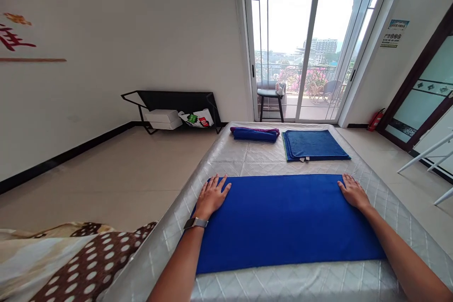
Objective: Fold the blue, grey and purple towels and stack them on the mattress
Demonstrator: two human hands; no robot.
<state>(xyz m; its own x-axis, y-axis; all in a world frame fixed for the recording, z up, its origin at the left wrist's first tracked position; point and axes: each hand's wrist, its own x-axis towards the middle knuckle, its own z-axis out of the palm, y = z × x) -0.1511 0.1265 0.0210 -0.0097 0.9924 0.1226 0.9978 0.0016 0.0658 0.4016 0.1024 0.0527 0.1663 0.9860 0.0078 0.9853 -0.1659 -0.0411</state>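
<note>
A blue cloth, perhaps a towel (283, 222), lies spread flat across the silvery quilted mattress (244, 167). My left hand (211, 194) rests palm down on its far left corner, fingers spread; a watch is on that wrist. On the far right corner lies my right hand (354, 191), also flat with fingers stretched. Neither hand grips anything. Beyond the cloth is a neat stack of folded blue towels (316, 145) with small white tags at its near edge. To its left sits a rolled blue and purple cloth (256, 134).
Brown polka-dot bedding (95, 262) bunches at the lower left. A black rack (173, 100) with a white box (163, 119) stands by the wall. Behind the bed are sliding glass doors (300, 56). At right are a fire extinguisher (375, 120) and white metal legs (426, 153).
</note>
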